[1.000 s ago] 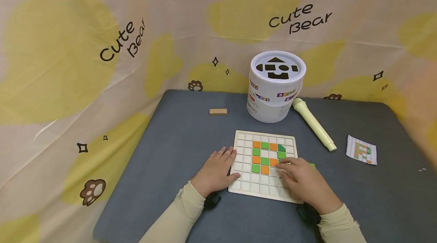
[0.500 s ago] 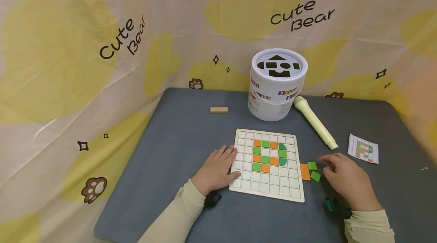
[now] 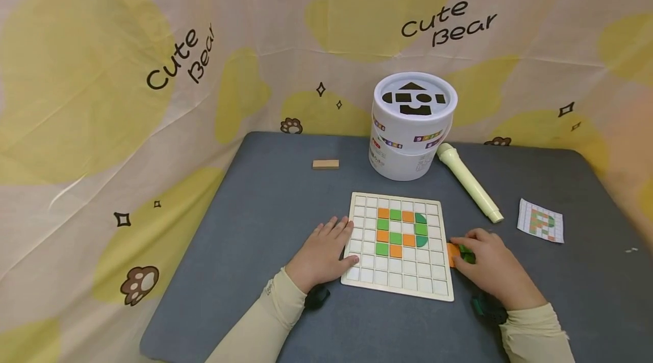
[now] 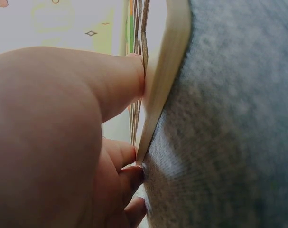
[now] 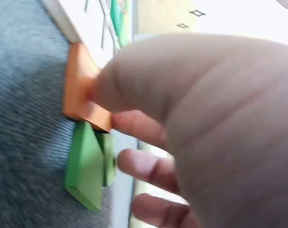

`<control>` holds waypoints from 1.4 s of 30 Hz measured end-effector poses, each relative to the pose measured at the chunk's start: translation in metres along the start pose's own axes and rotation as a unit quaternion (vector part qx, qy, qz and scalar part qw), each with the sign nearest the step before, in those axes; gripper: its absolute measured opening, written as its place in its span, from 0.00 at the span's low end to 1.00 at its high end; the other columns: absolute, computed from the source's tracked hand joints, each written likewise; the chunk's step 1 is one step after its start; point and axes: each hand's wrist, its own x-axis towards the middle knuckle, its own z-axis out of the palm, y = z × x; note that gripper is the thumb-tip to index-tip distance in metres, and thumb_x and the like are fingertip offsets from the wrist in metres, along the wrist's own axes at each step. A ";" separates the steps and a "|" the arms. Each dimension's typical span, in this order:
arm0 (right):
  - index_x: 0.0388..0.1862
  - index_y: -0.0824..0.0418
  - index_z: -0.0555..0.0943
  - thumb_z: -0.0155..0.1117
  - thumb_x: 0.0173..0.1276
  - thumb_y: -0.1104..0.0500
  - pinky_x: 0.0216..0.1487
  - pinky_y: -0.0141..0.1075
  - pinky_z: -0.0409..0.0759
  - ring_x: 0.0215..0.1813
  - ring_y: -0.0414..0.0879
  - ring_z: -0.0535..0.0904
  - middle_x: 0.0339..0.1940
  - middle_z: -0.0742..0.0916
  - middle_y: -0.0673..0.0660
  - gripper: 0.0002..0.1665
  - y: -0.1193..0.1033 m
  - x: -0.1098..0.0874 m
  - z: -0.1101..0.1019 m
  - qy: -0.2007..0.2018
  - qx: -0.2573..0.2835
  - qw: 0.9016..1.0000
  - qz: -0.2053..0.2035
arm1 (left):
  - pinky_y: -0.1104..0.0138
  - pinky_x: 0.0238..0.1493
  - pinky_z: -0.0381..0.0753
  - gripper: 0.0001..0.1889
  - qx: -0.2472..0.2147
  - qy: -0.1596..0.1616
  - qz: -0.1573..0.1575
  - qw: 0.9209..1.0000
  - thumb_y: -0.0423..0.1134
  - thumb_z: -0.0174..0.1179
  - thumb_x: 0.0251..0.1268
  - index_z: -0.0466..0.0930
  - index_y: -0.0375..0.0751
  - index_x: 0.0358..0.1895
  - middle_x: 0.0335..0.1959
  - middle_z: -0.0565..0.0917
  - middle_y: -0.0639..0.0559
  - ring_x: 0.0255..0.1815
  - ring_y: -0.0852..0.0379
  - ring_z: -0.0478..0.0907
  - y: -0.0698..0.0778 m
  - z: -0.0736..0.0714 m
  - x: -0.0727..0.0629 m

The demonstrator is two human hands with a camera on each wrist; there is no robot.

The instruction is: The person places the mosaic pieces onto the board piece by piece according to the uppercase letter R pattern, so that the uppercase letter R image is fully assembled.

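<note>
A white gridded board [image 3: 380, 281] with a wooden edge lies on the table. Orange and green square tiles, with two dark green rounded ones, fill several cells in its middle. My left hand [image 3: 317, 261] rests at the board's left edge with fingers extended, the thumb over the rim. Off the right edge, my right hand [image 3: 495, 269] pinches an orange tile [image 5: 77, 90] between thumb and index finger; that tile lies against the board's side. Two green tiles [image 5: 87, 171] lie beside the orange one, partly covered by my fingers in the head view.
Behind the board stands a white bucket [image 3: 403, 153] with shaped holes in its lid. A pale yellow stick [image 3: 471, 184] lies to its right. A small pattern card [image 3: 541, 221] is at the right, and a wooden block [image 3: 325, 164] sits at the back left.
My right hand left the board, uncovering a dark green rounded tile, and moved right past the loose tiles. It has since come back left onto the orange tile. The left hand stays put.
</note>
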 end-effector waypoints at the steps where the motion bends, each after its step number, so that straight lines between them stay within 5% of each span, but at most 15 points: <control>1: 0.56 0.62 0.91 0.78 0.67 0.57 0.46 0.60 0.79 0.50 0.62 0.76 0.52 0.83 0.64 0.20 -0.001 0.001 0.002 0.003 -0.001 1.000 0.001 | 0.47 0.83 0.54 0.44 -0.001 0.000 -0.001 1.000 0.62 0.56 0.80 0.56 0.40 0.87 0.87 0.56 0.46 0.87 0.44 0.51 0.000 0.000 0.000; 6: 0.44 0.58 0.90 0.78 0.66 0.60 0.47 0.58 0.81 0.47 0.59 0.79 0.46 0.84 0.59 0.09 -0.007 0.004 0.002 0.001 0.011 1.000 0.014 | 0.47 0.83 0.52 0.44 -0.001 -0.007 -0.007 1.000 0.63 0.54 0.81 0.54 0.42 0.87 0.87 0.54 0.47 0.87 0.44 0.49 -0.002 0.002 -0.001; 11: 0.43 0.55 0.88 0.77 0.70 0.60 0.31 0.41 0.76 0.31 0.45 0.76 0.33 0.85 0.47 0.06 -0.014 0.001 -0.006 0.013 0.047 0.998 0.037 | 0.47 0.83 0.53 0.44 0.001 -0.002 -0.007 1.000 0.64 0.54 0.81 0.54 0.42 0.87 0.87 0.54 0.48 0.87 0.45 0.49 -0.001 0.002 0.000; 20: 0.49 0.58 0.91 0.77 0.70 0.64 0.21 0.33 0.68 0.23 0.38 0.69 0.28 0.81 0.45 0.10 -0.046 0.000 -0.004 0.091 0.113 0.989 -0.019 | 0.48 0.83 0.52 0.44 0.000 0.002 -0.011 1.000 0.63 0.54 0.81 0.54 0.42 0.87 0.87 0.55 0.48 0.87 0.45 0.49 -0.002 0.001 -0.006; 30: 0.47 0.54 0.93 0.74 0.71 0.65 0.31 0.33 0.73 0.30 0.37 0.71 0.40 0.88 0.44 0.10 -0.094 0.006 0.008 0.023 0.133 0.989 -0.064 | 0.49 0.84 0.52 0.43 0.011 -0.003 -0.006 1.000 0.63 0.53 0.81 0.54 0.43 0.87 0.87 0.55 0.49 0.87 0.46 0.49 0.003 -0.002 -0.002; 42: 0.40 0.47 0.93 0.78 0.70 0.60 0.32 0.34 0.78 0.30 0.32 0.74 0.37 0.90 0.39 0.06 -0.122 0.021 0.028 -0.027 0.100 0.990 -0.098 | 0.51 0.84 0.53 0.43 0.023 -0.005 -0.020 1.000 0.64 0.53 0.81 0.55 0.45 0.87 0.87 0.56 0.50 0.87 0.48 0.50 0.004 -0.003 -0.007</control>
